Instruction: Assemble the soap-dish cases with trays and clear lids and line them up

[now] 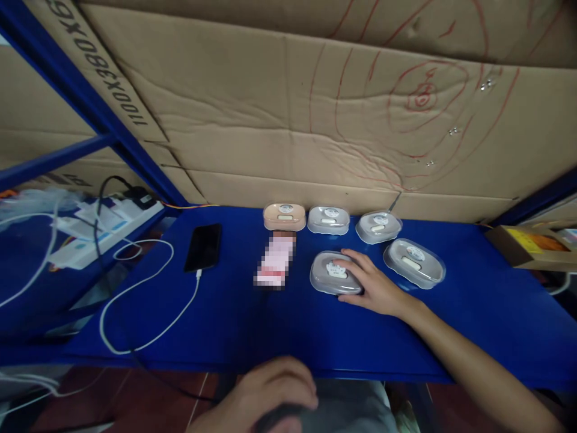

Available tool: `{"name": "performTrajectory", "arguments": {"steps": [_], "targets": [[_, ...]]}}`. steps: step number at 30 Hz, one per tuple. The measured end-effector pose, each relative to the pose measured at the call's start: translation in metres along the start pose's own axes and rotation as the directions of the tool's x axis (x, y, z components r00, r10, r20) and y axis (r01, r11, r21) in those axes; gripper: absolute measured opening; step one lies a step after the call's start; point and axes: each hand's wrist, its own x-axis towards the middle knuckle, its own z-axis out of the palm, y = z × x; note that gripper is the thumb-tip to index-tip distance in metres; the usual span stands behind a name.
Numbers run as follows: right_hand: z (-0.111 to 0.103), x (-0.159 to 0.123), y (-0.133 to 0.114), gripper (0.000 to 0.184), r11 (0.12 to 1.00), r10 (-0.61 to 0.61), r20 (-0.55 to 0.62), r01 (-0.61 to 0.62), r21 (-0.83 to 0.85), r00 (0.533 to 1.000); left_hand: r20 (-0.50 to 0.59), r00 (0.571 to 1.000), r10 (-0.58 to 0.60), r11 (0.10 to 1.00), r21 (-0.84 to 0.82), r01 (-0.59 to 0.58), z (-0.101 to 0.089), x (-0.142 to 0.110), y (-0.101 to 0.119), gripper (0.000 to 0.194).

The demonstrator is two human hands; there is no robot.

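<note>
My right hand (372, 285) is on the blue shelf and grips a grey oval plastic box with a clear cover (322, 272). Its thumb is at the near edge, and its fingers reach over the top and far side. A white label or latch shows on the box's top. To the right of this hand lies another grey box (417, 264) of the same kind. My left hand (274, 388) is low, in front of the shelf edge, with its fingers curled round something dark that I cannot make out.
A pink box (283, 218) and two grey boxes (329, 221) (378, 227) stand along the cardboard wall (234, 120). A pixelated pink item (274, 261) lies in front. Leftward are a black phone (202, 246) on a white cable (171, 329) and a power strip (108, 237).
</note>
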Motion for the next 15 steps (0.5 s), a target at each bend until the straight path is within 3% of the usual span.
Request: {"name": "performTrajectory", "arguments": {"steps": [2, 6, 10, 15], "targets": [[-0.002, 0.002, 0.001, 0.079, 1.0, -0.016, 0.01, 0.016, 0.012, 1.0, -0.044, 0.995, 0.093, 0.99, 0.113, -0.087, -0.025, 0.013, 0.003, 0.026], [-0.004, 0.003, 0.003, 0.077, 0.998, -0.057, 0.002, 0.057, 0.027, 0.998, -0.098, 0.988, 0.12, 0.915, 0.397, -0.072, -0.058, 0.079, -0.015, 0.027], [-0.002, 0.001, 0.0, 0.079, 0.995, -0.087, 0.013, 0.086, 0.05, 0.996, 0.036, 0.995, 0.098, 0.916, 0.389, -0.104, -0.057, 0.128, -0.032, 0.041], [0.002, -0.004, -0.003, 0.091, 0.989, -0.116, 0.037, 0.112, 0.092, 0.993, 0.156, 0.982, 0.103, 0.915, 0.373, -0.155, -0.043, 0.128, -0.05, 0.084]]}}
